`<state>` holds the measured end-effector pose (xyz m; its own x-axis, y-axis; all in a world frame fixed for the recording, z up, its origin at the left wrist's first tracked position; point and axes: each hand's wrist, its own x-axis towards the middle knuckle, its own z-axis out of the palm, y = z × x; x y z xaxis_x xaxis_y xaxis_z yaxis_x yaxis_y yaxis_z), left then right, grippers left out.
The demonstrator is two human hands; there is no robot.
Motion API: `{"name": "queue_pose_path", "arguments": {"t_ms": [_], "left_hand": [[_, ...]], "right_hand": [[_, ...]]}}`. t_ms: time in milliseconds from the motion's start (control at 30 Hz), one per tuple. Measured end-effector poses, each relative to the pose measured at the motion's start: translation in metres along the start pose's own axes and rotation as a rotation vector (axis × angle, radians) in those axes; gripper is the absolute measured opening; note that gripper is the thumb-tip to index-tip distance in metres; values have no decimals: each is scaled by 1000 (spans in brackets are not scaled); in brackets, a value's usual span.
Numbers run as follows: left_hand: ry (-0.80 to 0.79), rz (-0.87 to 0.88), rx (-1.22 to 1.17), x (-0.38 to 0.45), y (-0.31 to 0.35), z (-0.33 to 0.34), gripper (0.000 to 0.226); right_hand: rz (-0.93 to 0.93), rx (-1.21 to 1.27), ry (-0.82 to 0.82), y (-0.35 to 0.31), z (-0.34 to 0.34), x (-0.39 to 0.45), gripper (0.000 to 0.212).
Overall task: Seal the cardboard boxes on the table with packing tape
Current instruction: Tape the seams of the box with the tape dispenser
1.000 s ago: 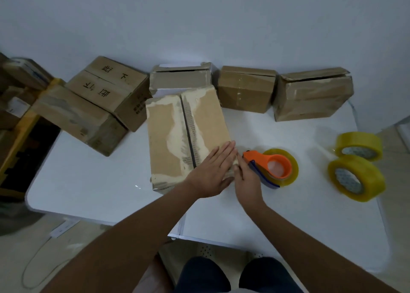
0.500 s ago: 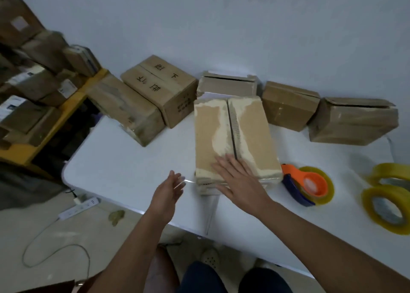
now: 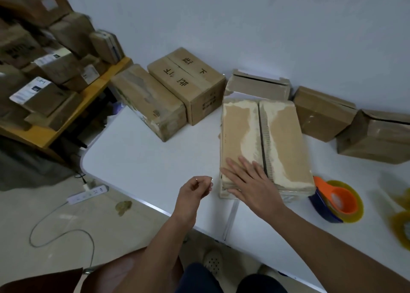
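Right hand (image 3: 250, 181): fingers spread flat on the near end of the worn brown cardboard box (image 3: 264, 144).
Left hand (image 3: 195, 188): fingers curled, apparently pinching clear tape, above the white surface (image 3: 144, 159).
Orange tape dispenser (image 3: 337, 197): just right of the box.

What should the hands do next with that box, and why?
Probably the left hand, loosely curled and holding nothing visible, should reach for the tape dispenser lying right of the box. The right hand already presses flat on the near flap, and the middle seam looks open, with no fresh tape visible.
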<state>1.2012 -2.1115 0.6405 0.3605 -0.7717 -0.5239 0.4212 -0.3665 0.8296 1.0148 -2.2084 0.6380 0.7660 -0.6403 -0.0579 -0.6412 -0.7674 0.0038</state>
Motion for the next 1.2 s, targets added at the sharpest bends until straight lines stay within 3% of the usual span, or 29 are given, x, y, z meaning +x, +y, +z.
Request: {"name": "queue_pose_path", "arguments": {"t_ms": [167, 333, 567, 767, 900, 1200], "left_hand": [[66, 47, 95, 4, -6, 21, 10], [138, 204, 230, 7, -17, 36, 9], [185, 224, 209, 17, -28, 63, 11], [142, 79, 294, 30, -16, 57, 27], [170, 160, 410, 15, 1, 40, 19], [-218, 165, 700, -19, 15, 56, 52]], "right_hand": [[-4, 6, 7, 0, 0, -1, 58], [16, 24, 8, 0, 1, 3, 59], [38, 45, 6, 1, 2, 5, 58], [49, 67, -24, 0, -2, 7, 57], [59, 80, -44, -1, -4, 6, 58], [14, 182, -77, 2, -11, 7, 58]]}}
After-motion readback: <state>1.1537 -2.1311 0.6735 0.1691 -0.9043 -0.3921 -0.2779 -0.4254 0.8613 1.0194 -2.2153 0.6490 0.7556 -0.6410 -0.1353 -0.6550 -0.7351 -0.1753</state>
